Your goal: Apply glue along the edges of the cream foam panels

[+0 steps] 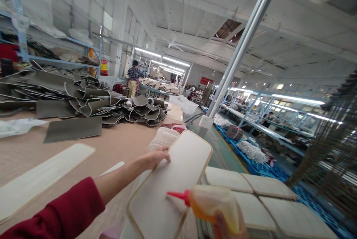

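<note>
My left hand (156, 156), in a red sleeve, rests its fingers on the left edge of a white rounded-rectangle panel (173, 183) with a tan glued rim, lying tilted over the table edge. My right hand (227, 229) is low in the frame and mostly hidden; it grips a yellow glue bottle (213, 203) whose red nozzle points left over the panel. More white panels (251, 194) lie in rows to the right.
A brown worktable (117, 142) carries a long white strip (41, 179), a stack of white panels (164, 136) and heaps of grey cut pieces (92, 103). A steel post (237, 53) stands ahead. Blue pallets (259, 164) line the aisle. A person (134, 79) stands far off.
</note>
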{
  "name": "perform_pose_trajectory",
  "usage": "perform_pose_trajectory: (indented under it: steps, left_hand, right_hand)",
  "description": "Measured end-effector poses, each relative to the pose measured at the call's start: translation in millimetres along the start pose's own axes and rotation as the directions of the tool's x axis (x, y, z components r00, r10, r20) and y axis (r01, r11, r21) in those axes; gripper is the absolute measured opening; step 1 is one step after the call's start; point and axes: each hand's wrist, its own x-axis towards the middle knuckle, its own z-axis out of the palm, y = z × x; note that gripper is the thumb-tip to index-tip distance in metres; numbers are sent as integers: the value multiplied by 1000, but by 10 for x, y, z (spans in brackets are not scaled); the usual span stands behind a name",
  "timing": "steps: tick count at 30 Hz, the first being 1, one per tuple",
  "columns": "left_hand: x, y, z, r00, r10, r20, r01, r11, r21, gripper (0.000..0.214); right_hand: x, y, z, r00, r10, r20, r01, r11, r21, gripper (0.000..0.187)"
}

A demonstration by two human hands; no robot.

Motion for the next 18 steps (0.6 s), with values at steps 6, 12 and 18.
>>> perform_pose_trajectory:
  steps: [6, 12, 18]
  left_hand:
    - [-39, 4, 98, 988, 21, 152, -21, 1000, -1, 52]
    - [33, 32, -11, 996, 37, 81, -36, 999, -14, 55]
    - [-92, 116, -74, 989, 11, 150, -11, 1000, 2, 55]
  right_hand:
    - [581, -353, 261, 993, -66, -93, 80, 985, 153, 51]
    - [-92, 47, 176, 995, 96, 37, -99, 992, 79, 70]
    - [387, -233, 88, 993, -62, -98, 71, 993, 94, 55]
